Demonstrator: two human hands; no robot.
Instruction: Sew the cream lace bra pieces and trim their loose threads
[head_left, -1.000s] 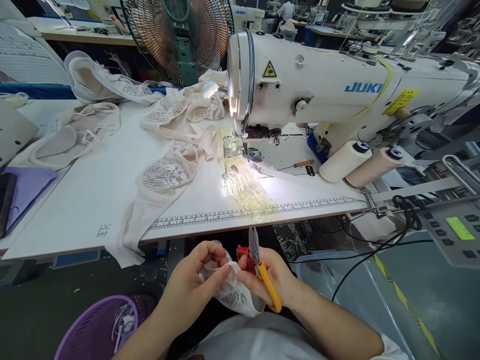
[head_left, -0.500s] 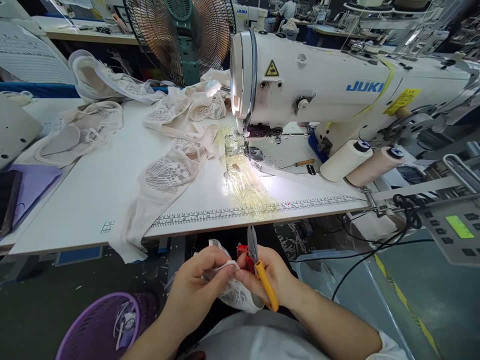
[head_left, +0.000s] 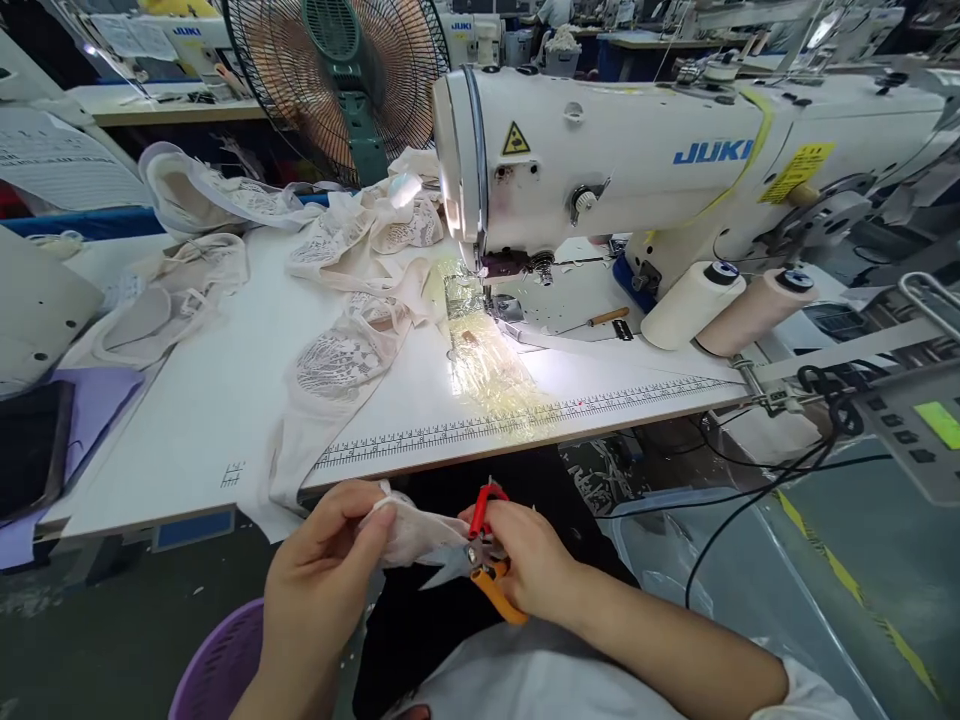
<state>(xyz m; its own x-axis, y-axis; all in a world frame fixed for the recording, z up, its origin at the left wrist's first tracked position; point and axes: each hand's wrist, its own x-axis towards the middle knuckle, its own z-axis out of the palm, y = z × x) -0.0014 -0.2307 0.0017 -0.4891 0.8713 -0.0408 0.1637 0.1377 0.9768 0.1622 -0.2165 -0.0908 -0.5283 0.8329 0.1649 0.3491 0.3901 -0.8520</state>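
Over my lap, my left hand (head_left: 326, 560) pinches a pale piece of bra fabric (head_left: 424, 532) with a lacy edge between thumb and fingers. The fabric stretches from there toward my right hand (head_left: 536, 560). Curled in the right hand are scissors (head_left: 474, 552) with one red and one orange handle, their blades pointing left beneath the fabric. Whether the right fingers also grip the fabric is hidden. On the table above, a cream lace bra (head_left: 337, 365) lies with one end hanging over the front edge.
A white sewing machine (head_left: 600, 150) stands on the table (head_left: 202, 400), with two thread cones (head_left: 694, 305) to its right. More bras (head_left: 161, 300) lie at the left by a dark phone (head_left: 34, 445). Below are a purple basket (head_left: 221, 665) and a clear bin (head_left: 675, 550). Behind stands a fan (head_left: 360, 120).
My left hand has moved left with the fabric, drawing it out between the hands. The scissors have turned from pointing up to pointing left. The view has shifted slightly.
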